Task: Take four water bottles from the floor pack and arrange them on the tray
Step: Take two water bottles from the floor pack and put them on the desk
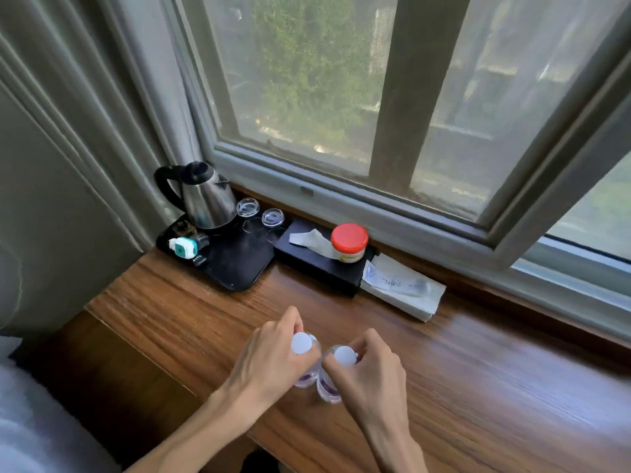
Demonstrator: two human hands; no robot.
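Note:
Two clear water bottles with white caps stand close together above the wooden counter (478, 387). My left hand (269, 363) grips the left bottle (302, 343) by its neck. My right hand (372, 370) grips the right bottle (345, 356) the same way. Both bottles are upright, their lower parts partly hidden by my hands. The black tray (239, 268) lies at the back left of the counter, well beyond both hands. The floor pack is out of view.
On the tray stand a steel kettle (205, 199), two upturned glasses (273, 217) and a small white-and-teal item (184, 247). A black tissue box (321, 264) with a red-lidded jar (349, 242) and a paper packet (403, 288) sit along the window sill.

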